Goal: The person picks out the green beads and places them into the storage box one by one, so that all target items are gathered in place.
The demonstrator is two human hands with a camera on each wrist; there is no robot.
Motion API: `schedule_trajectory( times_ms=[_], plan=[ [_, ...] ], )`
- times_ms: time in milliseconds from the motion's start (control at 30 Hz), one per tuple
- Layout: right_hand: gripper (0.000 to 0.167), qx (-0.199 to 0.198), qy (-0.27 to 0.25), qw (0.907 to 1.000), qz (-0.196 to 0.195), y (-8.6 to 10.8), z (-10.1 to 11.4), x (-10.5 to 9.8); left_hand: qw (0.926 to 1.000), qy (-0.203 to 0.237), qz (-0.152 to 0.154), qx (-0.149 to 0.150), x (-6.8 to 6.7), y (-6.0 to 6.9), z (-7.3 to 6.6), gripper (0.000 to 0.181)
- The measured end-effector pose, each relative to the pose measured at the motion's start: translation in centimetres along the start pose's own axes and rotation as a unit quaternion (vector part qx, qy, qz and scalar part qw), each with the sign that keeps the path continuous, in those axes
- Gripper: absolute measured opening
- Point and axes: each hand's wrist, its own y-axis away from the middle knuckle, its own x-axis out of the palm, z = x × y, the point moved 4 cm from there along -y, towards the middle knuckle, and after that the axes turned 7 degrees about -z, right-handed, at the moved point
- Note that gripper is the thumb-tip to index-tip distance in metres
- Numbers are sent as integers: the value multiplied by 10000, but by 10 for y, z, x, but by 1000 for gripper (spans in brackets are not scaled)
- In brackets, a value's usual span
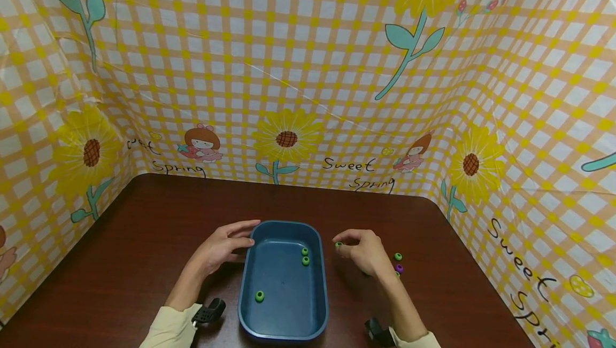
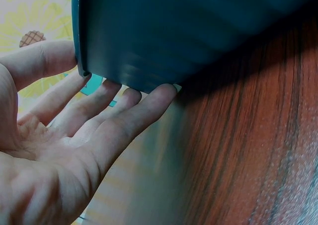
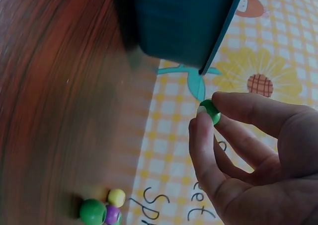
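Note:
A blue rectangular bin (image 1: 284, 318) stands on the table with 3 green beads inside: two by its right wall, one bead (image 1: 260, 296) near the left. My left hand (image 1: 223, 245) touches the bin's far left side, thumb at the rim and fairly straight fingers along the outer wall. To the right of the bin, my right hand (image 1: 364, 252) pinches a green bead (image 3: 211, 113) between thumb and fingertip, raised above the table. Behind that hand lie a green bead (image 1: 398, 256) and a purple bead (image 1: 399, 268); another is partly hidden by the forearm.
The dark wooden table (image 1: 183, 203) is enclosed by a yellow checked cloth (image 1: 289, 70) with sunflowers. In the right wrist view a yellow bead (image 3: 117, 198) lies beside the purple one. Black wrist straps (image 1: 209, 313) sit at both cuffs.

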Motion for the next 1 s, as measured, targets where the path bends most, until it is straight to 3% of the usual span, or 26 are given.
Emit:
schedule_trajectory(
  times_ms=[267,667,1000],
  plan=[
    [16,-153,-244,9993,-224,8,18,5,10000,-8,-16,-11,0,0,0,53],
    [19,-114,-1153,9932,88,20,39,21,10000,-59,-53,7,0,0,0,52],
    [17,-152,-1061,9941,186,19,39,36,10000,-19,-35,22,0,0,0,53]
  ],
)
